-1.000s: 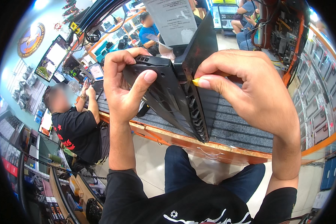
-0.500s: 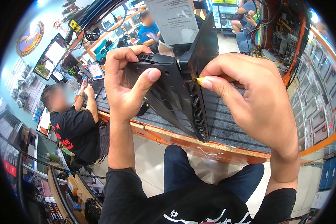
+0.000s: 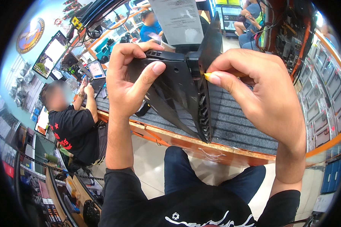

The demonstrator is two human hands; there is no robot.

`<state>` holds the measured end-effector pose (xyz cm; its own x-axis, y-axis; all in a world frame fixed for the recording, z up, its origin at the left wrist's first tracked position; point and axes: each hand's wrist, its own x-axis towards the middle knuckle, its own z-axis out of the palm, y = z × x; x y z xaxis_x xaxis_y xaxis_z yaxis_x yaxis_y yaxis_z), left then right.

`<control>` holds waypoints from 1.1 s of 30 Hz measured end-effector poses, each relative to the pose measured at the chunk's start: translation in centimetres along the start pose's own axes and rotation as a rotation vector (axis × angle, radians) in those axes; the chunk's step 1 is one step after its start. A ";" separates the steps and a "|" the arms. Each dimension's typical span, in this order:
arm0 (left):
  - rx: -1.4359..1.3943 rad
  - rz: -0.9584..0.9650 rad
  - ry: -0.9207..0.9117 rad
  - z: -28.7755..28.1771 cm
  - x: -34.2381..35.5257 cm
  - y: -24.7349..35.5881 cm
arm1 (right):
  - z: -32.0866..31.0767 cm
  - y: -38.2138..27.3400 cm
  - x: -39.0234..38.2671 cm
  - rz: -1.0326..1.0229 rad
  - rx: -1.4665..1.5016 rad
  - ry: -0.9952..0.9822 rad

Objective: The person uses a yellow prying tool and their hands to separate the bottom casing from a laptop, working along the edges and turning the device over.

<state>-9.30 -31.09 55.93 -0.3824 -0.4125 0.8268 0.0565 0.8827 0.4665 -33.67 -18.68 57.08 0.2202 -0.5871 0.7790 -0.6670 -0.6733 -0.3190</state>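
Observation:
A black laptop (image 3: 170,90) stands tilted on edge, its two halves spread apart in a narrow V. My left hand (image 3: 125,81) is closed on its upper left corner, thumb on the flat casing and fingers behind the edge. My right hand (image 3: 263,85) pinches a small yellow pry pick (image 3: 207,76) between thumb and forefinger. The pick's tip meets the laptop's edge close to the hinge; whether it sits inside the seam I cannot tell. Most of the pick is hidden by my fingers.
Below the laptop lies a grey striped mat (image 3: 238,128) on a wood-edged bench (image 3: 231,156). A paper sheet (image 3: 178,22) rises behind it. To the left a person in a black shirt (image 3: 77,130) sits at the bench. An open cabinet with cables (image 3: 288,41) stands at right.
The laptop's upper edge has shifted slightly right, and its near panel faces me a little more. My right hand and the pick have moved slightly right with it.

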 end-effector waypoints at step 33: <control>0.606 0.240 -0.187 2.1 2.5 2.4 | -0.3 1.6 -0.1 0.077 0.166 -0.125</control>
<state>-12.05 -29.51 58.53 -0.5803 -0.1919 0.7915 -0.3467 0.9376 -0.0269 -34.96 -19.52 56.67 0.2663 -0.6839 0.6792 -0.5609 -0.6830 -0.4679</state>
